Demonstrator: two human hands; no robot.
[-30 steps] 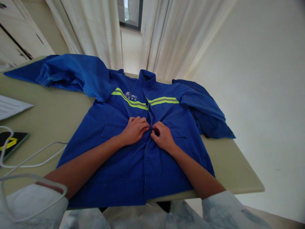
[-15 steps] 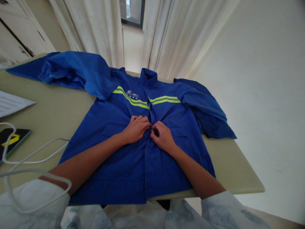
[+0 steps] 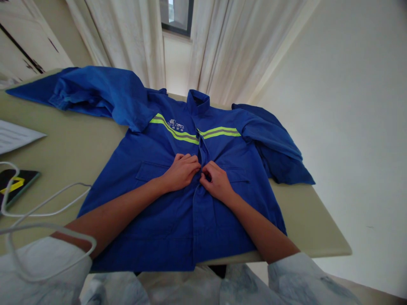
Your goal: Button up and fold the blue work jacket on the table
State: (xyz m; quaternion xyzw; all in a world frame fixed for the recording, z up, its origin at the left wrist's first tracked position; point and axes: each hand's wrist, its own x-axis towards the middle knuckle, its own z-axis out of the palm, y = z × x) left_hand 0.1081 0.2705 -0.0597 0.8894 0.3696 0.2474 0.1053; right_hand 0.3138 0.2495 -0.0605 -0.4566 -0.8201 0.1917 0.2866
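Note:
A blue work jacket (image 3: 165,220) lies front up, collar away from me, with a yellow-green reflective stripe (image 3: 221,133) across the chest. Its front placket (image 3: 203,212) runs down the middle and gapes between the stripe and my hands. My left hand (image 3: 182,171) has its fingers closed on the left edge of that opening. Facing it, my right hand (image 3: 216,180) pinches the other edge, thumb and forefinger curled together. Both sets of fingertips nearly meet at the placket. Whatever small part they grip there is hidden by the fingers.
The jacket covers much of a beige table (image 3: 314,228). On the left are a sheet of paper (image 3: 19,136), a dark flat object with a yellow mark (image 3: 22,186) and a loose white cable (image 3: 60,212). Curtains (image 3: 127,42) hang behind; a white wall (image 3: 356,127) stands to the right.
Hardly anything differs. Both hands stay at the same spot on the placket, and the whole view has shifted very slightly.

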